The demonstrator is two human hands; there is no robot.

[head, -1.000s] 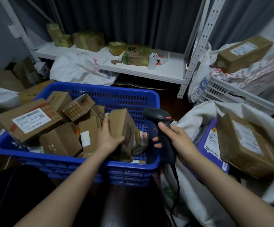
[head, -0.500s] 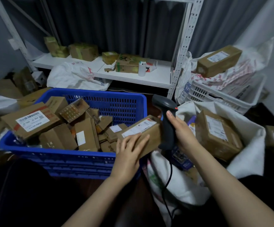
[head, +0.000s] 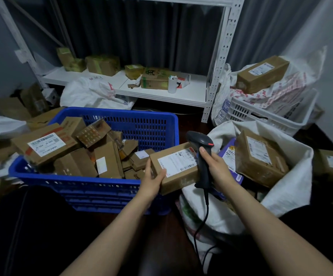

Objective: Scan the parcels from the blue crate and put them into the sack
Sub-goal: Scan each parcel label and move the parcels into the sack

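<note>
Between the two hands, a labelled parcel point(head: 176, 168) sits over the blue crate's point(head: 93, 182) near corner, left hand point(head: 154, 177) fingers clamped on its edge, right hand point(head: 214, 166) wrapped around the scanner point(head: 201, 156). Tilt the label flat toward the scanner head, then drop the parcel right into the sack point(head: 293, 188).

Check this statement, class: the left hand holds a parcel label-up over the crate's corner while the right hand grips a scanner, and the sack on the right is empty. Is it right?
One thing is wrong: the sack is not empty. The head view shows a brown box and a purple packet in it. The left hand does hold the parcel label-up over the crate corner, and the right hand grips the scanner.
</note>
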